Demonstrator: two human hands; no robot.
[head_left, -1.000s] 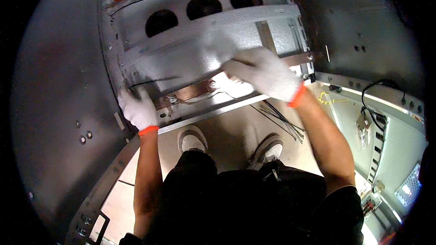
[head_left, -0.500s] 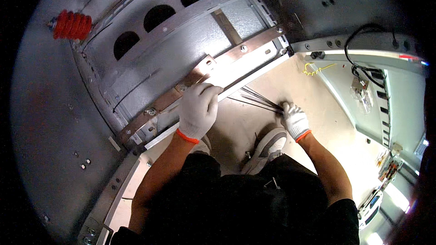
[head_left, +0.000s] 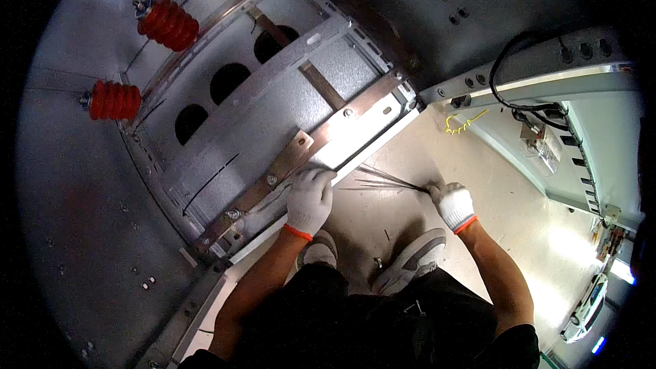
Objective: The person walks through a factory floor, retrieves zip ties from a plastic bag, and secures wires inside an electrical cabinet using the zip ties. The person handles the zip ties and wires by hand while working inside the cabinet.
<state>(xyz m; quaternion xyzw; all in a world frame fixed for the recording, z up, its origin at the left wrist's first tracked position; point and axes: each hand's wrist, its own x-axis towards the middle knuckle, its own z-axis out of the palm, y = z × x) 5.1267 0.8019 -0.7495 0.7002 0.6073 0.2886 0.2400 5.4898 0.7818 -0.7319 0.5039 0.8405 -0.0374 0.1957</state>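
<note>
My right hand [head_left: 454, 206], in a white knit glove with an orange cuff, is closed on one end of a bundle of thin black cable ties [head_left: 393, 182]. Their loose ends fan out to the left above the floor. My left hand [head_left: 311, 201], gloved alike, curls its fingers over the pale front rail [head_left: 384, 139] of a metal cabinet. Just beyond those fingers a copper busbar [head_left: 365, 105] runs slantwise along the rail, bolted down. A dark strip [head_left: 212, 181] lies on the grey panel behind it.
Ribbed red insulators [head_left: 169, 24] stand on the far left side of the cabinet. The grey panel has round dark holes [head_left: 229, 84]. At right hang a black cable [head_left: 502, 78] and a curly yellow wire [head_left: 467, 123]. My shoes [head_left: 410, 263] stand on the beige floor, a small bolt [head_left: 378, 262] between them.
My view has tilted up, so the cabinet sits lower in the picture and more insulators show. Both hands keep their holds; the cable ties have swung slightly and look blurred.
</note>
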